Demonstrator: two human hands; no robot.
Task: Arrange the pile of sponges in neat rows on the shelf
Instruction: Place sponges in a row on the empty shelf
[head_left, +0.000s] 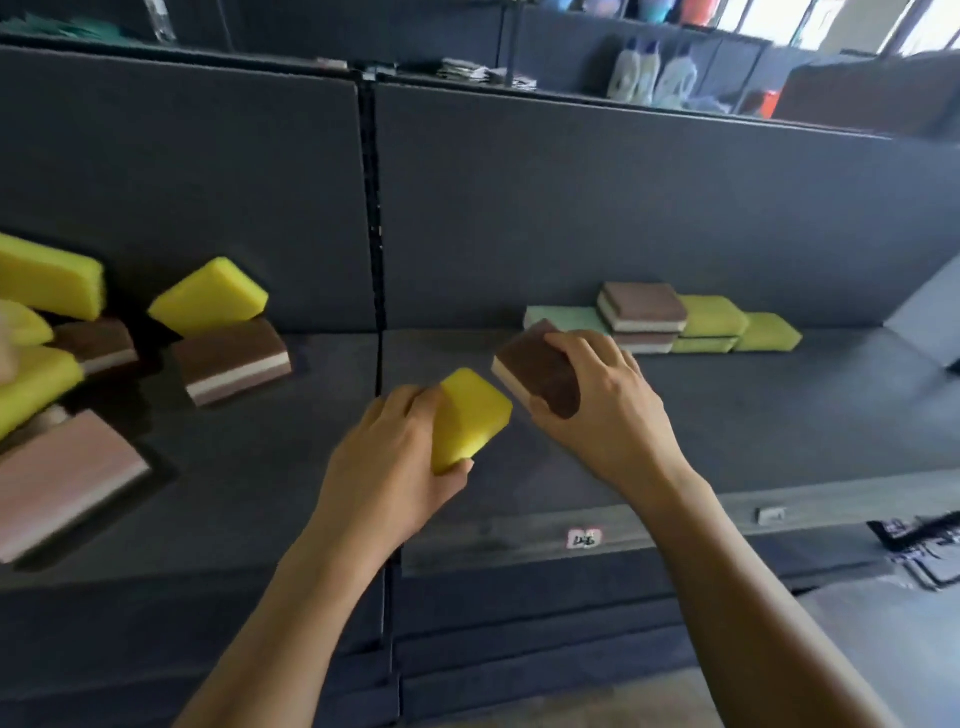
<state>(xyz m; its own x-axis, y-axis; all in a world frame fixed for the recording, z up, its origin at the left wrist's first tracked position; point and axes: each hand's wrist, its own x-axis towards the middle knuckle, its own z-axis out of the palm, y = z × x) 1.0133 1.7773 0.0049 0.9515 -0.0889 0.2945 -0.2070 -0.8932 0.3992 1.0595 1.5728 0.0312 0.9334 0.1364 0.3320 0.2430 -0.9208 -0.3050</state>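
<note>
On the dark grey felt shelf (727, 415), a loose pile of yellow and brown foam sponges (208, 299) lies at my left; a row of stacked rectangular sponges (644, 309) sits back right, against the grey back panel (571, 208). Before this row my right hand (608, 405) holds a brown-topped sponge (540, 374), my left hand (384, 467) a yellow foam sponge (467, 415) beside it.

Both bare forearms are extended forward from the lower edge. The left hand (395, 447) is curled round a yellow sponge (467, 415), with the thumb at its lower edge. The right hand (608, 400), back upward, is closed over a brown sponge (540, 374). The hands are held near each other, not touching.
</note>
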